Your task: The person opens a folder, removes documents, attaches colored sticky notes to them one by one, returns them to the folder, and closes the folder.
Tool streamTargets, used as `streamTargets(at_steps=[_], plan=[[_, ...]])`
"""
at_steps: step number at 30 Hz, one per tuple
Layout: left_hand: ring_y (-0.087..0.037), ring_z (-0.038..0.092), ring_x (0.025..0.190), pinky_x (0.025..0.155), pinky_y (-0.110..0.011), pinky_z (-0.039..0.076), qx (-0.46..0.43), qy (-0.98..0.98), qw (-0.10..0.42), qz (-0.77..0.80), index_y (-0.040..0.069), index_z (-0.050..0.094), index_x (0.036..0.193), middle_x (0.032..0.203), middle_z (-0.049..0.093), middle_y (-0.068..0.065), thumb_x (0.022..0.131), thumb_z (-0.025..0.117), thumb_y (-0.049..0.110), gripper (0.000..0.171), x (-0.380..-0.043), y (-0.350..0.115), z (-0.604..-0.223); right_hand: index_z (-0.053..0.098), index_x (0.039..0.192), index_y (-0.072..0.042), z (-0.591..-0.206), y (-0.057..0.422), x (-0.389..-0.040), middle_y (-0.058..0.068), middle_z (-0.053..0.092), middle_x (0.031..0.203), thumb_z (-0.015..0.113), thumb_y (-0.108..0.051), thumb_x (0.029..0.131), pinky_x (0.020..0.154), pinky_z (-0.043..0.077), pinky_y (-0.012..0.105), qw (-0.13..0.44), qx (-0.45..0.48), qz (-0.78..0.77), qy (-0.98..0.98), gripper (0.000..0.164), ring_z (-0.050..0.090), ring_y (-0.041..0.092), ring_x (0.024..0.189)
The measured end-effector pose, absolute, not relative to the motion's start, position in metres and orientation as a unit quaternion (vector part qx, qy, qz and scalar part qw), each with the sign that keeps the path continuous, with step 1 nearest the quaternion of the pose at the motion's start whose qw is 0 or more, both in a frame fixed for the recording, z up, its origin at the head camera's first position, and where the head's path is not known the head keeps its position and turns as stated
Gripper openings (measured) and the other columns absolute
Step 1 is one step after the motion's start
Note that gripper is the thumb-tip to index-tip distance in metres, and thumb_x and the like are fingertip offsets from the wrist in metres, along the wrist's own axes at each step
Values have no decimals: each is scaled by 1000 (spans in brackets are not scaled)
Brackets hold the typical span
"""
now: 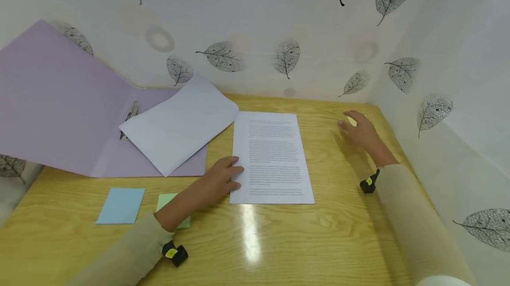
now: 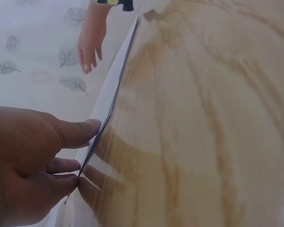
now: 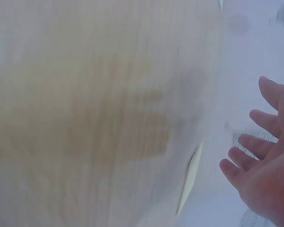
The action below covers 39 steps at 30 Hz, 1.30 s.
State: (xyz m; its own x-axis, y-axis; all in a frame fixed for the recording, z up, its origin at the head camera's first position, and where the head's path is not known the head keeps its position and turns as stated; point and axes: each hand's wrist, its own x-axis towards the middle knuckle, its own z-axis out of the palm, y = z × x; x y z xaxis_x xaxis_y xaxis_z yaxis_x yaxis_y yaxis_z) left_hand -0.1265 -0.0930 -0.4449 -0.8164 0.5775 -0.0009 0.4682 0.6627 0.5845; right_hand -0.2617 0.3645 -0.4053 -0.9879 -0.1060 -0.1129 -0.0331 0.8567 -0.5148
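A printed sheet [image 1: 272, 157] lies on the table in the middle of the head view, seen almost edge-on in the left wrist view. My left hand [image 1: 215, 179] rests with its fingertips at the sheet's left edge; thumb and fingers [image 2: 80, 135] touch that edge. Whether several sheets lie stacked there I cannot tell. Over at the far right, my right hand [image 1: 360, 133] hovers above the table with fingers apart, holding nothing. Under it shows a small yellow piece [image 1: 352, 121], mostly hidden by the hand; the right wrist view has it as a thin pale-yellow shape [image 3: 190, 177].
A purple folder [image 1: 59, 109] stands unfolded at the left, its metal clip [image 1: 133, 111] partly covered by a blank white sheet [image 1: 181, 122]. Nearer are a blue note [image 1: 121, 206] and a green note [image 1: 165, 199], the latter partly under my left forearm. Leaf-patterned sheeting [image 1: 255, 25] borders the table.
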Motion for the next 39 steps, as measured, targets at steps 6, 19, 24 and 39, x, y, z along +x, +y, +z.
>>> streamTargets(at_steps=[6, 19, 24, 39], plan=[[-41, 32, 147, 116, -53, 35, 285, 907, 97, 296, -3, 55, 141, 157, 35, -27, 99, 66, 17, 48, -125, -93, -443, 10, 160, 2, -413, 425, -277, 31, 1, 165, 40, -56, 104, 116, 12, 71, 79, 32, -278, 957, 86, 3, 54, 149], [-41, 32, 147, 117, -53, 35, 284, 904, 103, 302, -4, 55, 140, 156, 35, -28, 98, 66, 14, 47, -123, -91, -441, 18, 154, 12, -420, 440, -286, 37, 16, 159, 56, -44, 101, 118, 17, 66, 135, 27, -202, 970, 86, 14, 57, 145], [-40, 31, 148, 118, -52, 34, 281, 905, 108, 301, -2, 55, 141, 157, 34, -26, 99, 66, 16, 47, -123, -91, -440, 18, 155, 9, -415, 432, -284, 38, 13, 160, 63, -26, 99, 118, 15, 67, 121, 34, -235, 964, 80, 10, 57, 146], [-39, 31, 148, 118, -53, 34, 266, 909, 127, 296, 2, 54, 143, 158, 34, -24, 99, 66, 20, 49, -129, -92, -434, 36, 156, -9, -392, 389, -265, 15, 20, 167, 52, -22, 105, 119, 32, 47, 33, 89, -438, 894, 54, 21, 35, 153]])
